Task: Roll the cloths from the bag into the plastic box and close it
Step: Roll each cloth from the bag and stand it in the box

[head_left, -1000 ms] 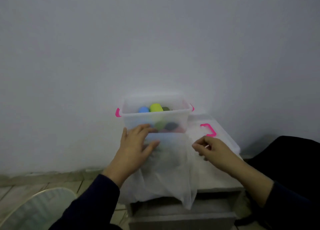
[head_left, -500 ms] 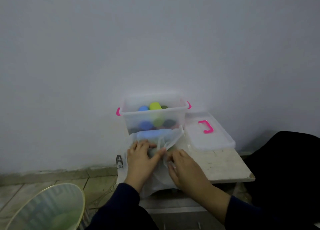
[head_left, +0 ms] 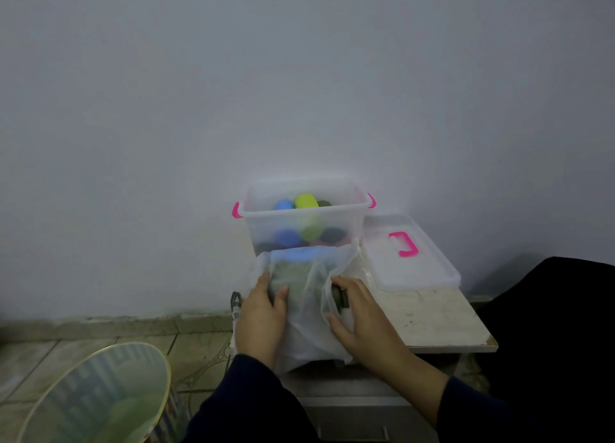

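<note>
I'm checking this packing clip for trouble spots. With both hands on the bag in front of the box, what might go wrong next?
1. The bag hangs over the near edge of the table; when the left hand or right hand lets go, it may slide off.
2. The plastic box already holds several rolled cloths up to its rim, so the lid beside it might not close over more.

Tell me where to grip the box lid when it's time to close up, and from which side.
Probably the lid by its long edges, from above with both hands: it lies flat on the table right of the plastic box. Its pink handle also offers a one-hand hold.
</note>
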